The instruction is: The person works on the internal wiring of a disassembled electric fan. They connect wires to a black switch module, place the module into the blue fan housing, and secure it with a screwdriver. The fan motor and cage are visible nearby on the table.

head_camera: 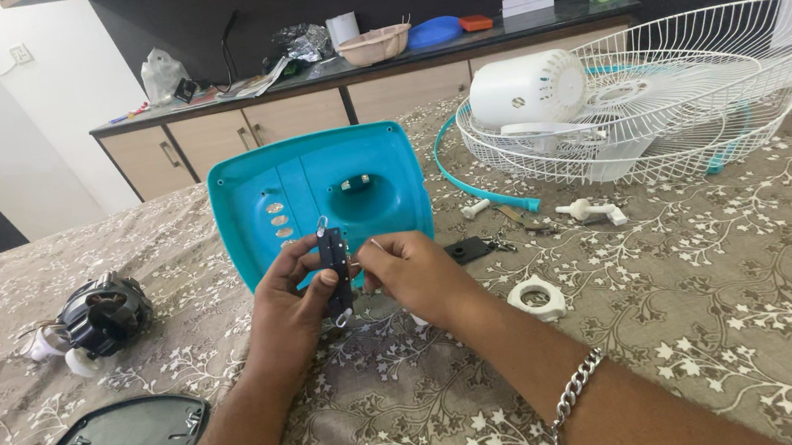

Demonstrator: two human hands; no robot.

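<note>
Left hand (290,301) grips a dark switch block (336,272) upright while right hand (415,276) pinches at its edge, before the teal fan base cover (312,197) on the patterned bedspread (723,263).

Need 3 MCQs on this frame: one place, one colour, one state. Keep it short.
1. Where is the motor?
A. left of the hands
B. inside the grilles
C. on the counter

2. What colour is the housing behind the hands?
A. white
B. turquoise
C. red

3. How is the dark switch strip held?
A. lying on the cloth
B. left hand alone, right hand away
C. between both hands, upright

Key: 1 A, it lies on the cloth at the left. 2 B, the shell is turquoise. 3 C, the left thumb presses it while the right fingers meet its edge.
</note>
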